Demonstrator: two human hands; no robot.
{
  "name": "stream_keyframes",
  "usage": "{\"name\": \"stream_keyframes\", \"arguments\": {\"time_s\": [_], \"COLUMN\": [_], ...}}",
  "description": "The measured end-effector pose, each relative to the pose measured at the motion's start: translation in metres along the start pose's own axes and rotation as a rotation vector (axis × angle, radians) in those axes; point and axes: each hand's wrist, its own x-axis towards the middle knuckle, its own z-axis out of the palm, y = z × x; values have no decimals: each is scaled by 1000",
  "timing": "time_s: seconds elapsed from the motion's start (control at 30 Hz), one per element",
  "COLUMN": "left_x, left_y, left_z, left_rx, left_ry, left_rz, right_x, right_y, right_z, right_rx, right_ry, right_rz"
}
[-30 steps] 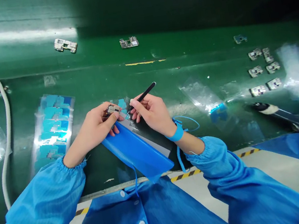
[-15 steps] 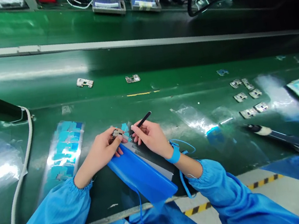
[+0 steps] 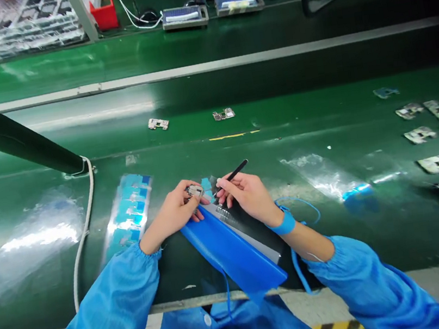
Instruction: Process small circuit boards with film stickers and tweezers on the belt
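Note:
My left hand (image 3: 174, 208) pinches a small metal-shielded circuit board (image 3: 195, 191) between thumb and fingers. My right hand (image 3: 248, 195) holds a slim black tool (image 3: 234, 171) like a pen, its tip close to the board. Beside the board sits a small piece of blue film (image 3: 207, 190). Both hands rest just above a blue mesh pouch (image 3: 223, 246) lying on a dark mat with a grey strip (image 3: 242, 228). A blue wrist strap (image 3: 284, 224) circles my right wrist. A strip of blue film pieces (image 3: 130, 216) lies left of my left hand.
Several circuit boards (image 3: 419, 135) lie on the green bench (image 3: 208, 92) at right, and others (image 3: 158, 124) lie farther ahead. Transparent plastic bags (image 3: 33, 242) lie on both sides. A white cable (image 3: 85, 242) runs along the left, beneath a dark rail (image 3: 3, 128).
My view has tilted upward, showing more of the far bench and equipment. Both hands keep the same hold on the board and the black tool.

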Motion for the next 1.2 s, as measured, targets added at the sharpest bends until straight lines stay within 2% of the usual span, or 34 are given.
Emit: {"name": "stream_keyframes", "arguments": {"time_s": [0.13,0.27,0.37,0.43,0.53,0.8,1.07,1.2], "left_x": [2,2,-1,-1,0,4,4,0], "left_y": [-1,7,14,16,11,0,6,7], "left_z": [-4,-7,-10,-11,-13,-13,-14,-14], "left_rx": [-127,-196,-181,-141,-82,-60,-22,28], "left_ry": [-33,-40,-19,-46,-83,-66,-86,-110], "left_rz": [13,61,65,28,-17,-3,-31,0], "right_x": [2,1,-2,-4,-5,-6,-1,0], "right_y": [-5,-6,-4,-2,1,3,1,0], "right_z": [-3,-6,-3,0,2,0,-2,-3], "right_rx": [64,93,34,-20,-69,-130,48,157], "right_ry": [3,33,66,80,94,24,-5,-28], "right_rz": [8,-14,-32,-37,-46,-57,9,31]}}
